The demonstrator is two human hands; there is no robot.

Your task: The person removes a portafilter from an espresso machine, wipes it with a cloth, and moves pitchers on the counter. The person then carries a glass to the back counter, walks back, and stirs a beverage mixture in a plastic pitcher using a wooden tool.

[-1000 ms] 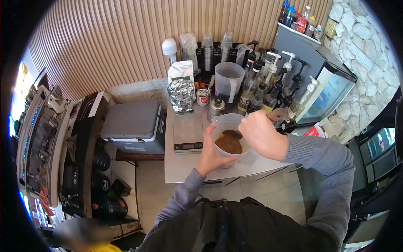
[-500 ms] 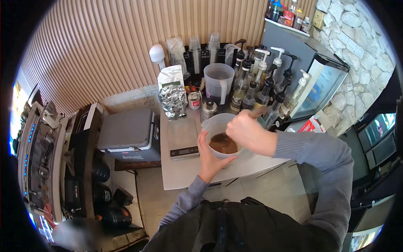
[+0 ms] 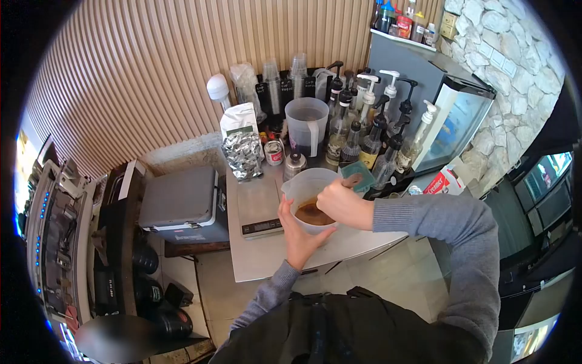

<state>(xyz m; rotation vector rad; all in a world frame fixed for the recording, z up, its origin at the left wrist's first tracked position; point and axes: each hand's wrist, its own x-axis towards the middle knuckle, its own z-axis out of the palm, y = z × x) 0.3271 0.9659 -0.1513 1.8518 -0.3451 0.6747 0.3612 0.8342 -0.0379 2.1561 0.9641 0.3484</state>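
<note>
A translucent plastic pitcher (image 3: 293,189) with brown liquid (image 3: 311,213) in its bottom stands at the counter's front. My left hand (image 3: 298,235) is wrapped around its near left side, thumb along the front and fingers up the wall. Over the right part of the rim, my right hand (image 3: 341,203) makes a fist around a utensil with a brown, wooden-looking handle (image 3: 351,180). The handle's end sticks out above the fist; its lower end is hidden by the hand and pitcher. Beside the handle is a teal, squarish thing (image 3: 362,176) whose kind is unclear.
Left of the pitcher lies a digital scale (image 3: 260,212). Behind stand a foil bag (image 3: 242,155), a can (image 3: 274,152), a metal-topped jar (image 3: 294,165) and a larger pitcher (image 3: 306,124). Several pump bottles (image 3: 370,142) crowd the right. A grey cooler (image 3: 180,200) sits left.
The whole view has shifted a little. My right fist and the utensil handle have moved slightly left and down, still over the pitcher. My left hand keeps its hold.
</note>
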